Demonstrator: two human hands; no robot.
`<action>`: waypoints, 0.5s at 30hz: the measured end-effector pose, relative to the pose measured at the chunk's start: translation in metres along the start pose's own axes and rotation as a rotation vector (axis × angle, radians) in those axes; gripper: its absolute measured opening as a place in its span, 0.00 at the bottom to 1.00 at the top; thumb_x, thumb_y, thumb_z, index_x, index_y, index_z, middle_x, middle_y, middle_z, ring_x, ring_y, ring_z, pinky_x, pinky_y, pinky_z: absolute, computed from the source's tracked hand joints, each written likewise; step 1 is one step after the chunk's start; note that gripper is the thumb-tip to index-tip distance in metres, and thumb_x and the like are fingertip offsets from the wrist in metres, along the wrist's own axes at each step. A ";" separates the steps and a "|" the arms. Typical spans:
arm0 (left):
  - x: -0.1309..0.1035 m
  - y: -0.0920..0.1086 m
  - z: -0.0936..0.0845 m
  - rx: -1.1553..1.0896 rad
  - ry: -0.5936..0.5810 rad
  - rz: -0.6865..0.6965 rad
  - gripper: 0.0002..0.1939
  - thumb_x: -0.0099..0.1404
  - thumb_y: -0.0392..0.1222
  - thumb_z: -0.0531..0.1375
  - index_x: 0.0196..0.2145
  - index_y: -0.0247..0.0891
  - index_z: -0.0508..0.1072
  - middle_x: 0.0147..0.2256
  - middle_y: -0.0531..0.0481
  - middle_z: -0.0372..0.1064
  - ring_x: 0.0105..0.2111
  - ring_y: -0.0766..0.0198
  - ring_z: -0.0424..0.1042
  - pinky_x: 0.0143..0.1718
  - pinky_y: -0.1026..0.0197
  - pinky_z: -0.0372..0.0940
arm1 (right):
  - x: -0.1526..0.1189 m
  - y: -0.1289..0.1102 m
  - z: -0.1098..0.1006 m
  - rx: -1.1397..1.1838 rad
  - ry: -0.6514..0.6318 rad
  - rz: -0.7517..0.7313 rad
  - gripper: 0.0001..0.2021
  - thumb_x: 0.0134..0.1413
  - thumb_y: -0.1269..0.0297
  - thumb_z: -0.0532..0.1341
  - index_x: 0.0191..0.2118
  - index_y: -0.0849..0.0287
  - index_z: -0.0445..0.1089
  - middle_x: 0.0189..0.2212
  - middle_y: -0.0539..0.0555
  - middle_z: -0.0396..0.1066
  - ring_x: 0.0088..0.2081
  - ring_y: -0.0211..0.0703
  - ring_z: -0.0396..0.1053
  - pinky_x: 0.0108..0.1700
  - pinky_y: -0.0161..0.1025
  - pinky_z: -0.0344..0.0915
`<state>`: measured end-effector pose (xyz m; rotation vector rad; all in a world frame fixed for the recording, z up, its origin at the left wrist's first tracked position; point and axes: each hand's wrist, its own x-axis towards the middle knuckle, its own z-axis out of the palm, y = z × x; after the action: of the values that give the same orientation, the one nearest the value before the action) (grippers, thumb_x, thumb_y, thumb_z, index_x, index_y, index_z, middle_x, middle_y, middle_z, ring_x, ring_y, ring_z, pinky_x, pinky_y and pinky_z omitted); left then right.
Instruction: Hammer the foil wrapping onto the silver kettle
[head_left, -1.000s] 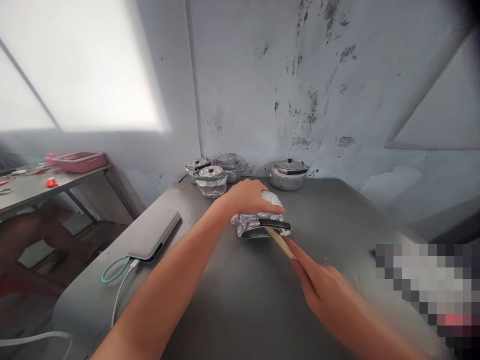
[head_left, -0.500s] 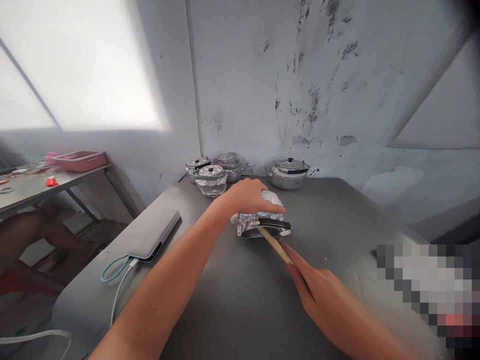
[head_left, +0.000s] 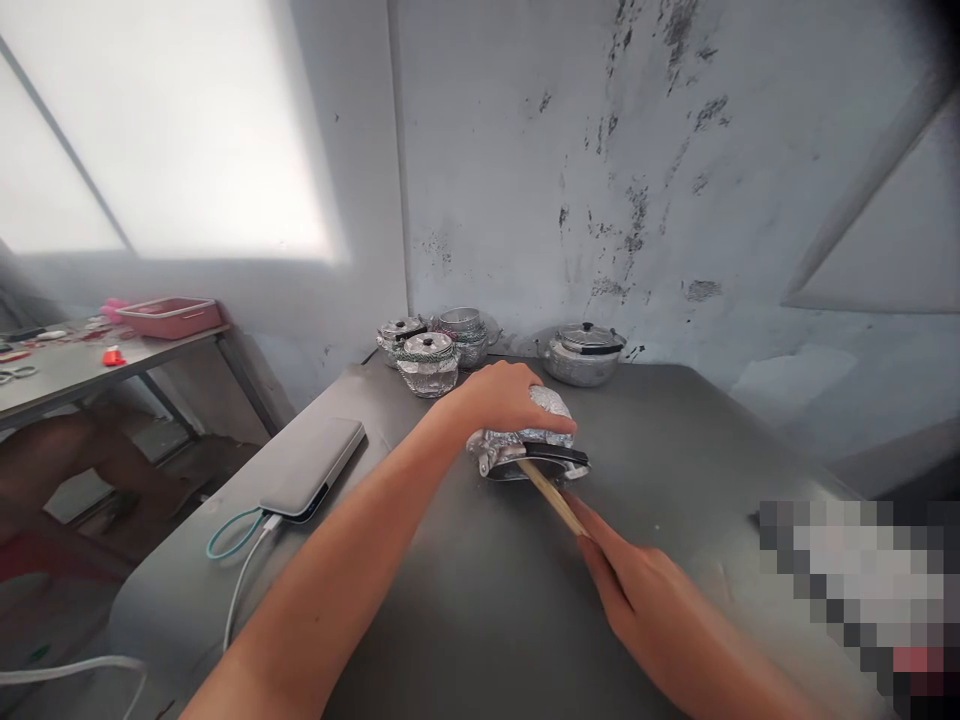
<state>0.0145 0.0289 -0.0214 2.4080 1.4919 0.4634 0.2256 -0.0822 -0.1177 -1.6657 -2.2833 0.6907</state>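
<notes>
A small foil-covered pot (head_left: 553,402) is tipped on its side near the middle of the grey table, its opening towards me and a black handle across it. My left hand (head_left: 506,398) grips the pot from above, thumb along its right side. In my right hand (head_left: 619,560) is a wooden stick (head_left: 553,494), held from the lower right. The stick's far end reaches into the opening of the pot, where its tip is hidden.
Small foil-wrapped pots (head_left: 429,368) stand at the table's back left, a lidded pot (head_left: 583,355) at the back. A power bank (head_left: 315,468) with cables lies left. A pink basket (head_left: 172,317) sits on another table, with a person's leg (head_left: 82,450) below.
The view has shifted slightly, so everything appears a little further right. Both hands keep their hold on the pot and the stick.
</notes>
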 end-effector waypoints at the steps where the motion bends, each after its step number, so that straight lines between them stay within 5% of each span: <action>1: 0.000 0.000 0.000 -0.001 -0.002 -0.005 0.27 0.52 0.70 0.61 0.26 0.41 0.73 0.27 0.50 0.72 0.28 0.58 0.70 0.26 0.59 0.57 | 0.000 0.000 0.000 0.001 -0.005 -0.002 0.27 0.69 0.54 0.39 0.70 0.47 0.49 0.23 0.49 0.73 0.27 0.48 0.74 0.32 0.40 0.61; 15: 0.000 0.000 -0.001 -0.019 -0.008 -0.010 0.25 0.52 0.69 0.62 0.27 0.42 0.75 0.27 0.50 0.71 0.29 0.57 0.70 0.28 0.60 0.58 | -0.002 0.002 -0.005 -0.067 0.073 -0.033 0.28 0.68 0.52 0.39 0.70 0.50 0.49 0.19 0.48 0.69 0.21 0.47 0.67 0.26 0.39 0.55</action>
<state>0.0141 0.0286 -0.0204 2.3839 1.4893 0.4623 0.2299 -0.0821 -0.1144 -1.6499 -2.3013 0.5431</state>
